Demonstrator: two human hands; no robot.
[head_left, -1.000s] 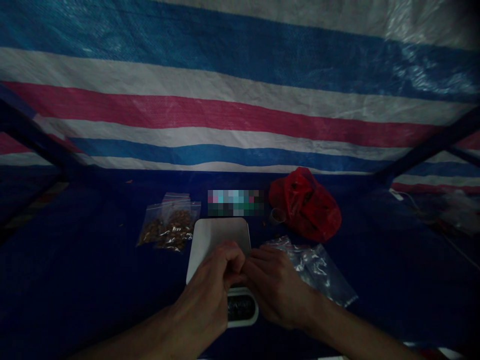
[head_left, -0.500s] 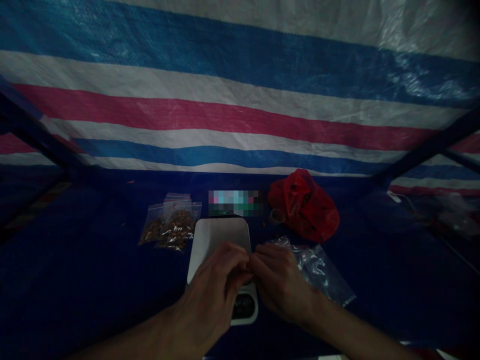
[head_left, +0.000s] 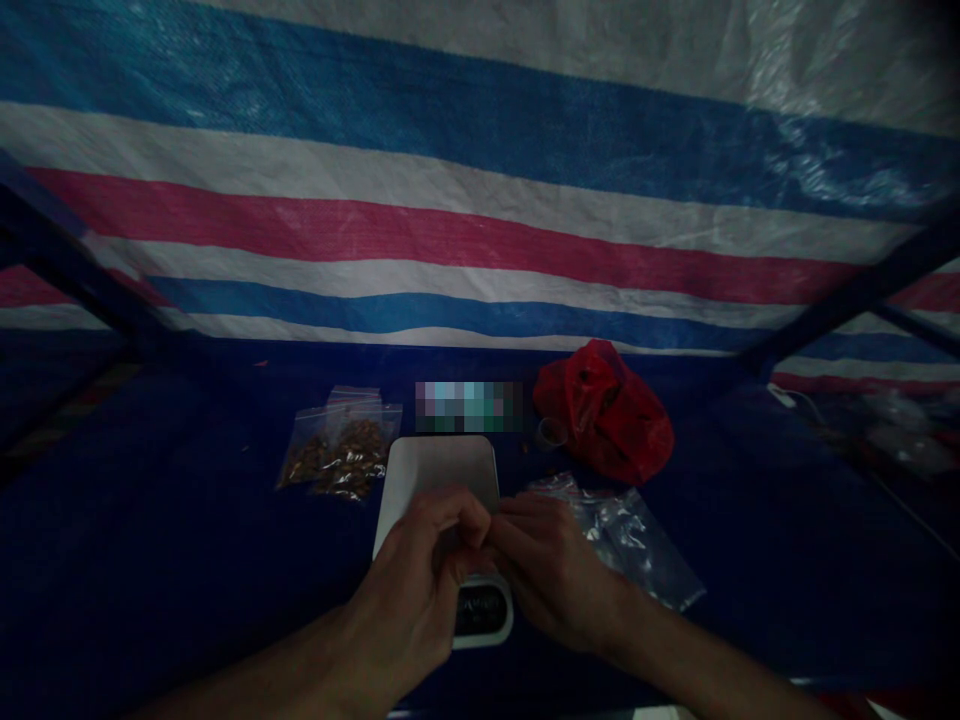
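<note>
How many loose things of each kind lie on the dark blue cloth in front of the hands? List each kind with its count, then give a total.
Small clear bags filled with brown pieces: at least 2, overlapping
Heap of empty clear bags: 1, number of bags unclear
Red plastic bag: 1
White scale: 1
Small ring-shaped thing: 1
Total: 6, counting the heap as 1

White flat kitchen scale (head_left: 439, 470), dark display toward the blue cloth's (head_left: 187, 560) near edge, centred under both hands.

Left hand (head_left: 420, 580) and right hand (head_left: 551, 570) meet fingertips over a white scale (head_left: 439, 470), perhaps pinching something.
</note>
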